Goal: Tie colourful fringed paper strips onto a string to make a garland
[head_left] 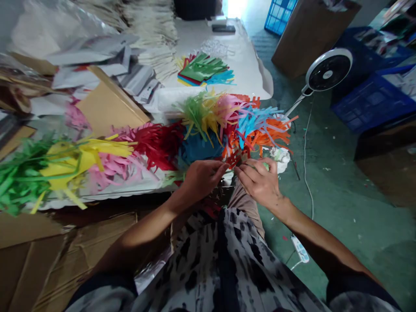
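Observation:
My left hand (204, 177) is closed in a pinch at the table's front edge, its thumb and forefinger pointing right. Facing it a short way apart, my right hand (260, 180) has its fingers curled together. Whatever lies between the fingertips is too small to make out. A bit of pale green shows at the right hand's knuckles, and a crumpled white wad (281, 159) is just beyond it. Just past both hands lie orange paper fringes (271, 132), with blue fringes (255, 121), pink fringes (229, 108) and green fringes (193, 108) bunched alongside.
Dark red fringes (159, 143), yellow fringes (74, 160) and green fringes (22, 173) spread along the table leftward. Behind are a cardboard piece (108, 104) and a flat fringe stack (204, 67). A fan (328, 73), blue crates (367, 102) and a power strip (300, 249) stand right.

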